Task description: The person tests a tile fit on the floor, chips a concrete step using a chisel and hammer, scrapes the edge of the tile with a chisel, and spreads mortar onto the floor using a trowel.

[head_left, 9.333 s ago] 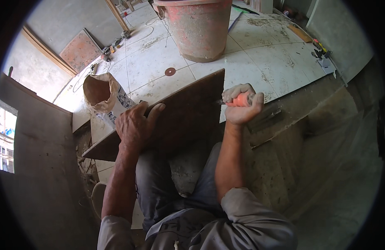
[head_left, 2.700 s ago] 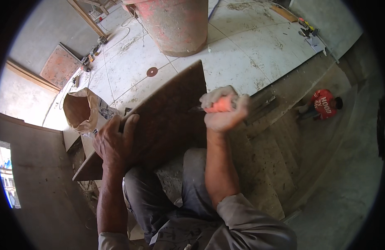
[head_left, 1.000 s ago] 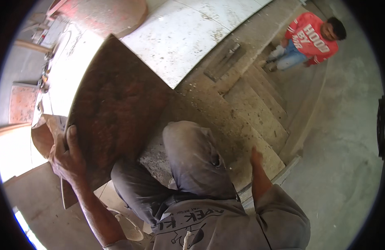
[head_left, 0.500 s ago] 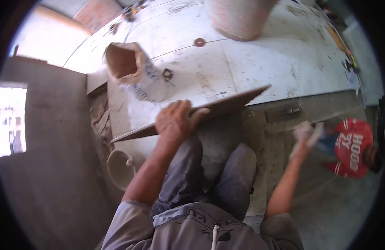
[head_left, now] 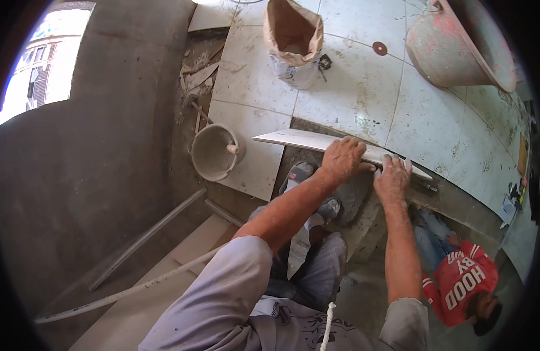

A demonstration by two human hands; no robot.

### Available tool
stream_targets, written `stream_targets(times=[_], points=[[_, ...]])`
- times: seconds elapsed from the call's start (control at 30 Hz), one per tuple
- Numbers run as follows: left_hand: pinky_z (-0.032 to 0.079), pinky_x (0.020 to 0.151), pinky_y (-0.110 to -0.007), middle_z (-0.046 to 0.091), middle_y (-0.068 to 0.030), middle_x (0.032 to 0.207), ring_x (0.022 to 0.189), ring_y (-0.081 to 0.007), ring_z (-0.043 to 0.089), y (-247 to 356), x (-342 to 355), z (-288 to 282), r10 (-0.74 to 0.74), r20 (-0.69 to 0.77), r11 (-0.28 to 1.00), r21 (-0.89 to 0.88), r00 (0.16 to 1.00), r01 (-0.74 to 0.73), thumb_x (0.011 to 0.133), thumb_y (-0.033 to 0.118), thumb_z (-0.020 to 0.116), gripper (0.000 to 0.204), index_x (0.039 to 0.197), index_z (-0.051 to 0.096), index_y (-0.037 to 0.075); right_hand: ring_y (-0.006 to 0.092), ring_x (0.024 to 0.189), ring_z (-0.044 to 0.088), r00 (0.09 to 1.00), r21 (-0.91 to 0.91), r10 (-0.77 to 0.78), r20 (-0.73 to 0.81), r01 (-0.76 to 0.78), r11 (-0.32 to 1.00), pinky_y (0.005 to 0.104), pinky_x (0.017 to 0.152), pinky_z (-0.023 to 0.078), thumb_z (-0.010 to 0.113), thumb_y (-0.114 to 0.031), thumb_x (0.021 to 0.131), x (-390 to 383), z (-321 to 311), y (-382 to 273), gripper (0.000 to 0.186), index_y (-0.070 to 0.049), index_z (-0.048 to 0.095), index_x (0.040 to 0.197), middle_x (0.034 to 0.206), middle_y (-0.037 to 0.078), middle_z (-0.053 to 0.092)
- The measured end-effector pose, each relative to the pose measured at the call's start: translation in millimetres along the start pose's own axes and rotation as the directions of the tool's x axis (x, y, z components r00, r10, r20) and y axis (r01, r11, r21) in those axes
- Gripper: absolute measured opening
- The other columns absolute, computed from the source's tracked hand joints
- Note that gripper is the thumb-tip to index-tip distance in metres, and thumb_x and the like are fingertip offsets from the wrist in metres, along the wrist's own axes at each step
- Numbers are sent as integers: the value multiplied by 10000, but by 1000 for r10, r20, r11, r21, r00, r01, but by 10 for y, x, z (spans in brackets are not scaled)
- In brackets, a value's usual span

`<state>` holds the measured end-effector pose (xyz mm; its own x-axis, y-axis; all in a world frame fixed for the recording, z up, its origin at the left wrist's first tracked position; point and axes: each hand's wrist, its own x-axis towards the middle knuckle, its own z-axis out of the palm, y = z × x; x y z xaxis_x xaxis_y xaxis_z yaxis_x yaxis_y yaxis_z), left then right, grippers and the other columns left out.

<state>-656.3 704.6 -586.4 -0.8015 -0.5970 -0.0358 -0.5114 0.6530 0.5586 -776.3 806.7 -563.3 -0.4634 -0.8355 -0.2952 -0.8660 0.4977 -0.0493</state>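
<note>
A large floor tile [head_left: 293, 138] stands tilted on edge in front of me, its pale face showing. My left hand [head_left: 344, 158] is closed over its upper edge near the middle. Just to the right, my right hand [head_left: 393, 175] grips the same edge, its fingers over the top. Below the tile lies the bare bed of grey mortar [head_left: 355, 196], with my shoes beside it. A trowel handle [head_left: 428, 186] pokes out past the tile's right end; the rest of that tool is hidden.
Laid white tiles [head_left: 352, 82] spread ahead, bearing an open paper sack [head_left: 299, 75], a cutting disc [head_left: 380, 48] and a large tub [head_left: 445, 52]. A bucket [head_left: 214, 155] stands at left by the wall. A person in red [head_left: 466, 275] sits at right.
My right hand has come in from the right to grip the tile beside my left. The tile has turned from its brown back to its pale face. My view has swung left.
</note>
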Motion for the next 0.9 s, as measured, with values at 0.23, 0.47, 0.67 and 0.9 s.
stream_targets(times=[0.23, 0.47, 0.67, 0.9], points=[[277, 1030, -463, 588, -77, 1025, 1053, -232, 538, -620, -443, -583, -192, 303, 981, 81, 933, 176, 665, 371, 745, 497, 1056, 585, 108, 248, 1024, 537, 941, -48, -81, 329, 102, 994, 343, 879, 448, 618, -107, 691, 90, 206, 8, 380, -70, 610, 1070, 1051, 103, 566], [443, 901, -379, 620, -97, 1108, 1042, -251, 578, -1584, -808, -1056, -162, 428, 987, 72, 889, 145, 782, 143, 557, 333, 1112, 601, 117, 253, 1032, 529, 940, -25, -51, 337, 63, 998, 337, 901, 438, 601, -82, 682, 49, 192, -27, 415, -67, 611, 1097, 1057, 97, 561], [486, 854, -364, 610, -123, 1107, 1028, -265, 584, -1588, -747, -1021, -178, 491, 982, 147, 853, 121, 794, 104, 482, 311, 1080, 596, 71, 241, 1054, 530, 952, -71, 1, 306, 21, 997, 337, 914, 427, 601, -74, 685, 76, 170, -83, 384, -76, 616, 1070, 1076, 95, 566], [517, 753, -387, 635, -151, 1002, 906, -293, 629, -1559, -681, -1101, -161, 611, 976, 213, 775, 35, 793, 117, 501, 257, 1027, 597, 72, 254, 977, 585, 957, -92, -61, 282, 90, 992, 357, 854, 469, 579, -73, 718, 90, 144, -109, 276, -56, 619, 991, 1013, 117, 602]])
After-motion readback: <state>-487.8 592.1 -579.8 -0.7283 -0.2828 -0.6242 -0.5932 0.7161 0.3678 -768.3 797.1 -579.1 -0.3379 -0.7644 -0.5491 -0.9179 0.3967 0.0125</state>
